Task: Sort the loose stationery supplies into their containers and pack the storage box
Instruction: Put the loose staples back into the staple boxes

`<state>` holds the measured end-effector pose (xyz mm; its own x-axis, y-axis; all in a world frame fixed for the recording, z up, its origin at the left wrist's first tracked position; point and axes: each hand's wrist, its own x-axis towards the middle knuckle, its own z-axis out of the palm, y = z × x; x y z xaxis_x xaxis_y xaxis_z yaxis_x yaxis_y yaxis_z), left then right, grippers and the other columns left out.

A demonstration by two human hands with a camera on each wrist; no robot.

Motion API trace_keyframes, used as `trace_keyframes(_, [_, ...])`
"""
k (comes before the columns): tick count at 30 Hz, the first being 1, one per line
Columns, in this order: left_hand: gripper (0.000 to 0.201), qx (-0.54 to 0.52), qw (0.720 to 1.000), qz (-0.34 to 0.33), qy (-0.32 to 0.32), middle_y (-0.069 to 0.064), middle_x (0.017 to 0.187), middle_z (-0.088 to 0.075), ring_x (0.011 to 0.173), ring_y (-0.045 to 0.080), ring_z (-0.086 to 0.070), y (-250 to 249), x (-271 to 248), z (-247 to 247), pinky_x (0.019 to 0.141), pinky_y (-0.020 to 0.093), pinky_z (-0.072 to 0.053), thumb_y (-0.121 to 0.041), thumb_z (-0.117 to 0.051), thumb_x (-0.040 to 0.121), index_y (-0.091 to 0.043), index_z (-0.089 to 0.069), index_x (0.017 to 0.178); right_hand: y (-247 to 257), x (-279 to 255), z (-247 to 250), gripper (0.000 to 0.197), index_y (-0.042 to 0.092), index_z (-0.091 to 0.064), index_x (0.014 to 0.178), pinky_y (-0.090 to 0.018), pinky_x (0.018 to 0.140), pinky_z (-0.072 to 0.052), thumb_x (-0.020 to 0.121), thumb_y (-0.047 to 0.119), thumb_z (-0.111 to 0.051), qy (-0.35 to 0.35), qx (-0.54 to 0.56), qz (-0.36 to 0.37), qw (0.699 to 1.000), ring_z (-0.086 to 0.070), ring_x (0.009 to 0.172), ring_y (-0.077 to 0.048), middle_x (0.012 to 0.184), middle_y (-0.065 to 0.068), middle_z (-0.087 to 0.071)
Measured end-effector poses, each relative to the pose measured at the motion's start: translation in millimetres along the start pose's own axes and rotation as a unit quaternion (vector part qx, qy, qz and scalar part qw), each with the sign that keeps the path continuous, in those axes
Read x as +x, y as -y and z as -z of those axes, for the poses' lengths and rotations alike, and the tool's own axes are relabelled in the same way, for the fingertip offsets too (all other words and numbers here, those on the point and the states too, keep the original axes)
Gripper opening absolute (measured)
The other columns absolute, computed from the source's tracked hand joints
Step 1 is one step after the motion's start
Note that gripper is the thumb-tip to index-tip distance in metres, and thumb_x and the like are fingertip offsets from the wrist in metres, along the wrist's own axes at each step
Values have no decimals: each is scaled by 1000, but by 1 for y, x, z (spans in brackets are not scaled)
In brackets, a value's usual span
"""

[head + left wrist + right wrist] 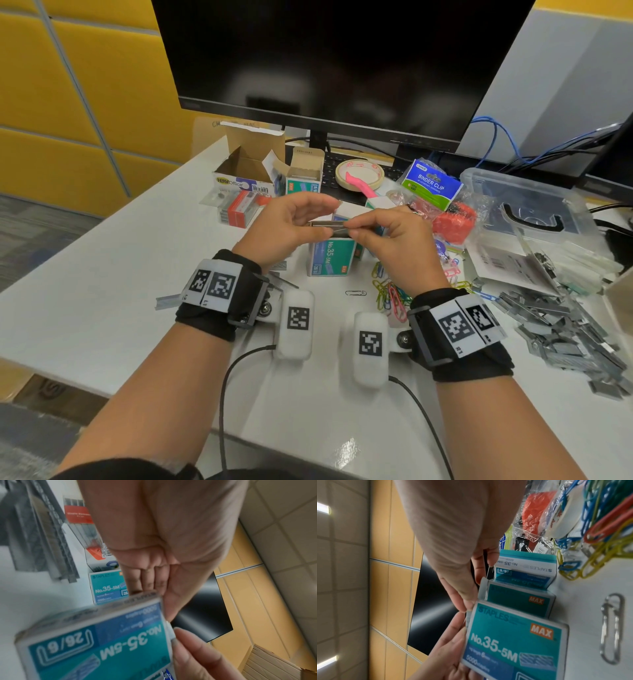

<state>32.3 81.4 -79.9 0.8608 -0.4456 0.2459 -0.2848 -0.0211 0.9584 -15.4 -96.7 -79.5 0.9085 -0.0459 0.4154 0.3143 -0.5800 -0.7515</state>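
Both hands hold a grey strip of staples [325,224] level, just above an upright teal staple box [328,255] marked No.35-5M. My left hand [330,219] curls its thumb and fingers round the strip's left end. My right hand [347,229] pinches the right end. In the left wrist view the teal box [102,649] is close below the left hand [154,588]. In the right wrist view the same box [513,642] stands beside two more teal boxes [518,601], under the right hand [467,588].
A clear plastic storage box [534,205] sits at the right, with a pile of loose staples [565,329] in front of it. Coloured paper clips [390,291], a binder clip bag [431,185], a tape roll [359,173] and an open cardboard box [246,164] lie around. A monitor [325,58] stands behind.
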Motion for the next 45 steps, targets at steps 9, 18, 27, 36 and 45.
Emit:
trace_keyframes(9, [42, -84, 993, 57, -60, -2, 111, -66, 109, 11, -62, -2, 4, -7, 82, 20, -54, 19, -63, 73, -15, -60, 99, 1, -1, 1, 22, 23, -74, 89, -25, 82, -39, 84, 7, -60, 14, -33, 5, 999, -48, 100, -15, 86, 13, -67])
trace_keyframes(18, [42, -101, 989, 62, -84, 5, 113, -65, 109, 14, -62, -3, 4, -11, 82, 22, -55, 22, -57, 74, -11, -59, 101, 3, 0, -1, 34, 27, -74, 97, -28, 97, -33, 76, 22, -48, 29, -69, 49, 996, -39, 107, -10, 100, 27, -60])
trace_keyframes(27, [28, -23, 991, 88, -98, 0, 116, -61, 107, 11, -58, -5, 1, 3, 86, 24, -50, -3, -65, 83, -18, -58, 106, 6, 0, 1, 34, 34, -63, 117, -25, 106, -6, 89, 15, -55, 123, -103, 1, 987, -23, 135, -7, 125, 21, -57])
trace_keyframes(36, [29, 349, 907, 214, -99, 1, 109, -59, 96, 14, -48, 4, -2, 38, 85, 24, -35, -15, -64, 87, -15, -64, 116, 6, 1, 0, 36, 36, -63, 115, -46, 112, -20, 88, 13, -56, 121, -77, -13, 990, -28, 132, -9, 114, 31, -51])
trace_keyframes(45, [32, 391, 884, 253, -33, 3, 103, -58, 93, 15, -48, 1, 4, 33, 79, 24, -37, -19, -68, 84, -12, -66, 115, 8, 0, 2, 37, 34, -62, 118, -39, 113, -15, 89, 13, -56, 126, -84, -14, 988, -26, 135, -10, 125, 23, -55])
